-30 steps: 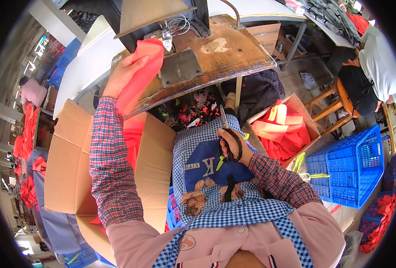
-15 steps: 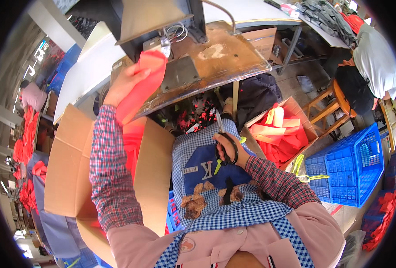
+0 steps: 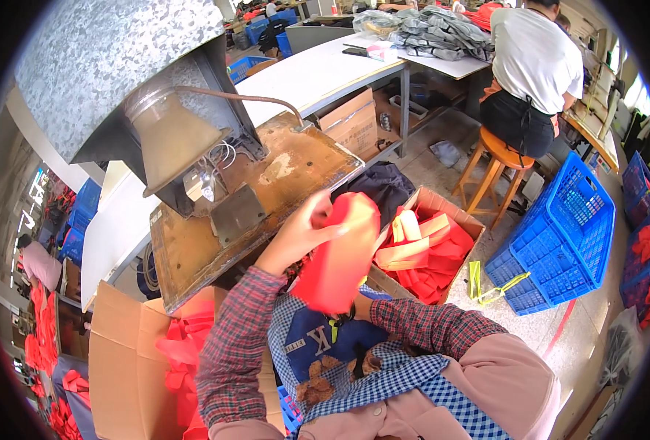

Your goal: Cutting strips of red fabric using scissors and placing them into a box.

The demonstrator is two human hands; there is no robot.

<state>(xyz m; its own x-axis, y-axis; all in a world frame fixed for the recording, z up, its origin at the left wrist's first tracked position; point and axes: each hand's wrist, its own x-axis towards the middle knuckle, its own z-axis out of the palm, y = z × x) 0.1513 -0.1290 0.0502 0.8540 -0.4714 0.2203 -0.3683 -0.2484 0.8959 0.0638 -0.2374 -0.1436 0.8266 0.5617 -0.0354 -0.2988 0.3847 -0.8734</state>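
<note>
My left hand [image 3: 301, 233] pinches a folded piece of red fabric [image 3: 337, 253] and holds it up over my lap. My right hand [image 3: 362, 307] is mostly covered by that fabric, its fingers out of sight. A bit of the black-handled scissors [image 3: 345, 318] shows beside it, below the fabric's lower edge. Beneath both hands is my blue checked apron [image 3: 405, 372] with a dark blue patch. Left of the fabric stands a worn wooden worktable [image 3: 285, 165] carrying a machine with a metal hood [image 3: 167, 139].
An open carton [image 3: 477, 227] of red fabric pieces sits right of my lap, another carton [image 3: 123, 367] to the left. Farther right are a blue plastic crate [image 3: 552, 257] and a wooden stool [image 3: 504, 150] with a person seated. A long white table [image 3: 303, 77] stretches behind.
My left hand has brought the red fabric away from the machine, rightward and down, in front of my right hand. The whole view has turned to the right.
</note>
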